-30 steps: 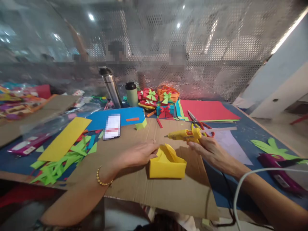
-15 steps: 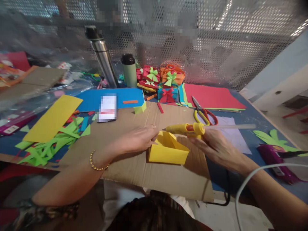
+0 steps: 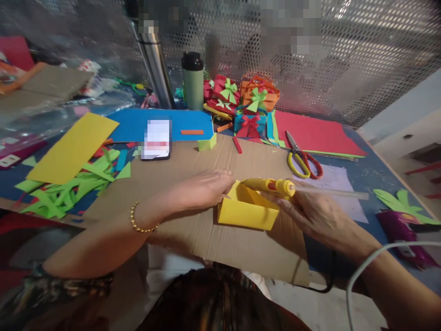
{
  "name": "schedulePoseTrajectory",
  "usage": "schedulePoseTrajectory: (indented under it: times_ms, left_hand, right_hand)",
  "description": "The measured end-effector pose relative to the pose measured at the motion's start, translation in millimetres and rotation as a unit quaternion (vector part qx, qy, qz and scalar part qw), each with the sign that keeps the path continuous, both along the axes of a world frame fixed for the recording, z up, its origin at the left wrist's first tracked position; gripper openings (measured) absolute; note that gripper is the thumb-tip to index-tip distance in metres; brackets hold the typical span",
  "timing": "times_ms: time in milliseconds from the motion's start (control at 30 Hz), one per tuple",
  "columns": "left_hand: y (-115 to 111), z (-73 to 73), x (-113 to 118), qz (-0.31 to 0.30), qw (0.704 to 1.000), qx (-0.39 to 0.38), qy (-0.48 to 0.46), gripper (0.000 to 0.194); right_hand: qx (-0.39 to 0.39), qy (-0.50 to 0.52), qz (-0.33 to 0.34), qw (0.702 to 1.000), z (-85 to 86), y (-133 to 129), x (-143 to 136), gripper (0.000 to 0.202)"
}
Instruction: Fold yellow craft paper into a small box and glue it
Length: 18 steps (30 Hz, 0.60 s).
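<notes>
The bare left hand [image 3: 208,187], a ring on one finger, reaches palm-down to the frame's center, fingers bent, a gold beaded bracelet [image 3: 137,220] on its wrist. The bare right hand [image 3: 312,209] curls in a grip right of center, its forearm slanting to the lower right.

The tall metal flask [image 3: 155,62] ran up out of the head view's top edge, the purple case [image 3: 17,149] was cut off at the left, and the glue gun's [image 3: 268,185] nozzle tip seemed blurred.
</notes>
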State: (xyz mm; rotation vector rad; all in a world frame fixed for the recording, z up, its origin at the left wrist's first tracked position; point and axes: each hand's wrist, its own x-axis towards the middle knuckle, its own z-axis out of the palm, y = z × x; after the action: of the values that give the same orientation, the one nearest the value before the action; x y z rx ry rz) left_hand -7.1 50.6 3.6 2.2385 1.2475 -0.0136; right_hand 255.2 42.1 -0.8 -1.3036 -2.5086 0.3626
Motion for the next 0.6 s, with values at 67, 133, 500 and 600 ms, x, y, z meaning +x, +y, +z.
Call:
schedulePoseTrajectory:
  times_ms: [67, 133, 500, 600]
  left_hand:
    - [-0.5, 0.5, 0.0, 0.002, 1.000, 0.000, -0.001, 0.012]
    - [-0.5, 0.7, 0.3, 0.004, 1.000, -0.004, 0.005, 0.012]
    - [1.2, -1.2, 0.2, 0.008, 1.000, -0.021, 0.004, 0.013]
    - [1.4, -1.1, 0.6, 0.006, 1.000, -0.020, 0.010, 0.016]
  right_hand:
    - [-0.008, 0.001, -0.002, 1.000, -1.1, 0.6, 0.7, 0.053]
    - [-0.012, 0.001, -0.006, 1.000, -2.4, 1.2, 1.4, 0.052]
    - [-0.020, 0.012, -0.002, 1.000, -4.2, 3.4, -0.2, 0.054]
    - [-0.013, 0.009, -0.002, 1.000, -4.5, 3.0, -0.9, 0.053]
